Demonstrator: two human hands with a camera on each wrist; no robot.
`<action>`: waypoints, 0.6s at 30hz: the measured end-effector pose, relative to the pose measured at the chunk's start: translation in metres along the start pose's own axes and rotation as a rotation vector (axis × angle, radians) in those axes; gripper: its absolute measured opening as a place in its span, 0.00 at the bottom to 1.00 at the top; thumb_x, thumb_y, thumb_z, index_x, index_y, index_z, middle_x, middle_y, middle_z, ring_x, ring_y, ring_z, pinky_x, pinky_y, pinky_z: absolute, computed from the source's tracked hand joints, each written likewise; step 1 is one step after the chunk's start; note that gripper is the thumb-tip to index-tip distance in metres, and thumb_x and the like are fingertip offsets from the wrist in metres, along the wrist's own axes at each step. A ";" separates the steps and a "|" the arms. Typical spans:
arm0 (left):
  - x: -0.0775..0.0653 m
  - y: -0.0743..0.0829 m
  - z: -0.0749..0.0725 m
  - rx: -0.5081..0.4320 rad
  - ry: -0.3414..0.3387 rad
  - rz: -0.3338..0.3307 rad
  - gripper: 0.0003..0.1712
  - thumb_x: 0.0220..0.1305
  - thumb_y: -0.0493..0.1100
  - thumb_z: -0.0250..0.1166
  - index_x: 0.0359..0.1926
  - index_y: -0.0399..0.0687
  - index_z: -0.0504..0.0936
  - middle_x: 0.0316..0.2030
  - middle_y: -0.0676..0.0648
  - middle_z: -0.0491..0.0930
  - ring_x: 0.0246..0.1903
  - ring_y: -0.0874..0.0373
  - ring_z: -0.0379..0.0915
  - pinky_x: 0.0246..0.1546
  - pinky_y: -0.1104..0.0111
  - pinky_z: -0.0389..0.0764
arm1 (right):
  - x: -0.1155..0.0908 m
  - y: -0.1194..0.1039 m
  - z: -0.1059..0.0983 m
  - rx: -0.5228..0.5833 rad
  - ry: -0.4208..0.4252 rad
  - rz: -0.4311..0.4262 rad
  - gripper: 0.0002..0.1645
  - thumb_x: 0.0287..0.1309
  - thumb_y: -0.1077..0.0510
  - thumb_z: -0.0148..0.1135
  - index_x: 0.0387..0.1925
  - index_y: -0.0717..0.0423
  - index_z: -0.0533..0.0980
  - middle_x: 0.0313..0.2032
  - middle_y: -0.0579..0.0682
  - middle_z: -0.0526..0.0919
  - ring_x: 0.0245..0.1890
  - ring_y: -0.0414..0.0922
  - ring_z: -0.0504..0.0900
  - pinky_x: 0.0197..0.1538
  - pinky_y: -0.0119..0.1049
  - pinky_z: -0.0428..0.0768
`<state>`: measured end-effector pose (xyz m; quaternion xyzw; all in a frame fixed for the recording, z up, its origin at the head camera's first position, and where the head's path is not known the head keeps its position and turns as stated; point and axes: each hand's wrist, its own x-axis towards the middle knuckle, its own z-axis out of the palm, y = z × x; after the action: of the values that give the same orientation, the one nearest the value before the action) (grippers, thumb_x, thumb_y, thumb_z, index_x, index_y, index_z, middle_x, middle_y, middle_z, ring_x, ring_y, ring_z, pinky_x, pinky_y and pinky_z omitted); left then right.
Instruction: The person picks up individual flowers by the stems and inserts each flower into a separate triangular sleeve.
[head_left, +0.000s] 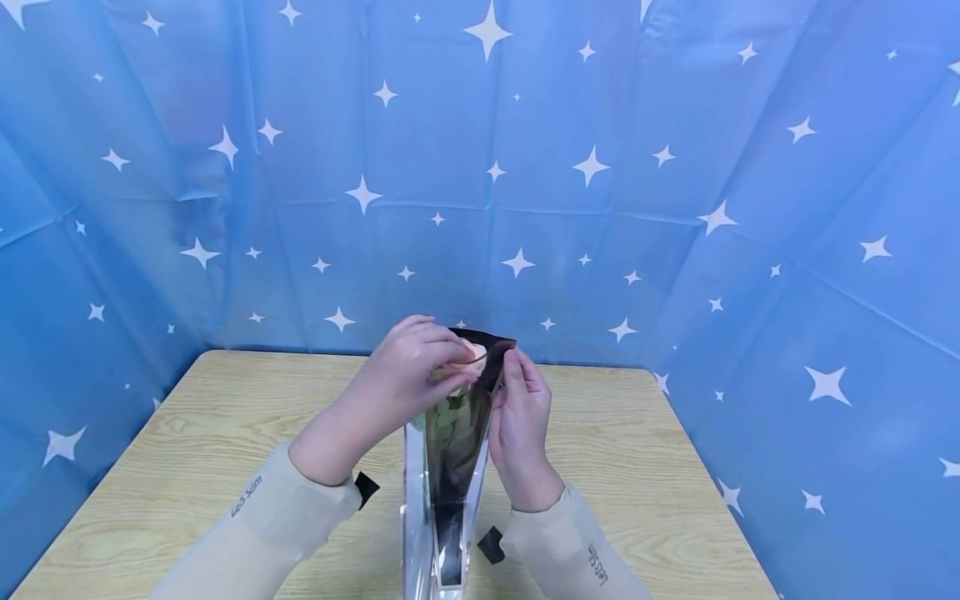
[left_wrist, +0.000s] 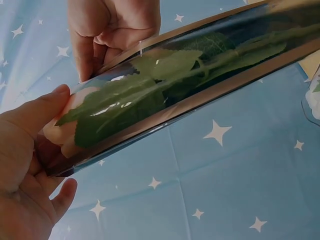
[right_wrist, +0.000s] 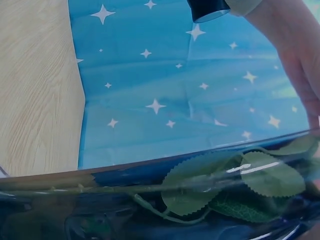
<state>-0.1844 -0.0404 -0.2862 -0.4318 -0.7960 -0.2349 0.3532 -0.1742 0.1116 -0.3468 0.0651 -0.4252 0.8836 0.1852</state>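
Note:
A peach artificial rose (head_left: 474, 360) with serrated green leaves (left_wrist: 117, 107) is inside a long see-through flower sleeve (head_left: 457, 450) with dark brown edges. The blossom is at the sleeve's upper, open end. My left hand (head_left: 416, 362) holds the blossom there, thumb on one side and fingers on the other. On the opposite edge of the mouth, my right hand (head_left: 521, 408) pinches the sleeve between thumb and fingers. In the right wrist view the leaves (right_wrist: 195, 185) and stem show through the film; the right hand's fingertips are hidden there.
Below the held sleeve, more clear wrapping (head_left: 415, 533) lies on the wooden table (head_left: 615, 467). A blue curtain (head_left: 480, 167) with white stars surrounds the table at the back and sides. Small black pieces (head_left: 491, 545) are on both wrists.

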 end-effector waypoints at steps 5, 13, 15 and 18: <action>0.000 -0.001 -0.001 0.012 0.015 0.012 0.09 0.50 0.45 0.74 0.33 0.47 0.87 0.33 0.53 0.86 0.36 0.61 0.82 0.55 0.57 0.73 | 0.002 0.000 0.000 -0.052 0.008 0.005 0.09 0.65 0.55 0.56 0.40 0.52 0.81 0.38 0.45 0.78 0.29 0.35 0.73 0.32 0.22 0.72; -0.001 -0.003 -0.003 0.033 0.033 0.032 0.07 0.50 0.44 0.74 0.31 0.48 0.87 0.32 0.54 0.86 0.34 0.62 0.82 0.53 0.58 0.74 | 0.002 -0.002 0.000 -0.092 0.002 0.015 0.09 0.65 0.55 0.56 0.41 0.52 0.81 0.40 0.46 0.77 0.27 0.36 0.70 0.29 0.22 0.70; -0.001 -0.003 -0.004 0.027 0.041 0.037 0.08 0.50 0.44 0.74 0.32 0.48 0.87 0.33 0.53 0.86 0.35 0.62 0.82 0.53 0.58 0.74 | 0.002 -0.003 0.001 -0.083 0.002 0.016 0.09 0.65 0.55 0.56 0.41 0.52 0.81 0.40 0.46 0.77 0.29 0.36 0.72 0.31 0.22 0.72; -0.001 -0.003 -0.003 0.004 0.081 0.044 0.13 0.48 0.44 0.74 0.36 0.46 0.86 0.37 0.51 0.86 0.40 0.59 0.81 0.53 0.59 0.74 | 0.002 -0.004 0.002 -0.061 0.006 0.016 0.10 0.66 0.55 0.55 0.41 0.53 0.80 0.41 0.47 0.77 0.35 0.37 0.76 0.38 0.23 0.76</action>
<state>-0.1855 -0.0452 -0.2852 -0.4387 -0.7719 -0.2429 0.3908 -0.1745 0.1131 -0.3419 0.0536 -0.4517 0.8719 0.1812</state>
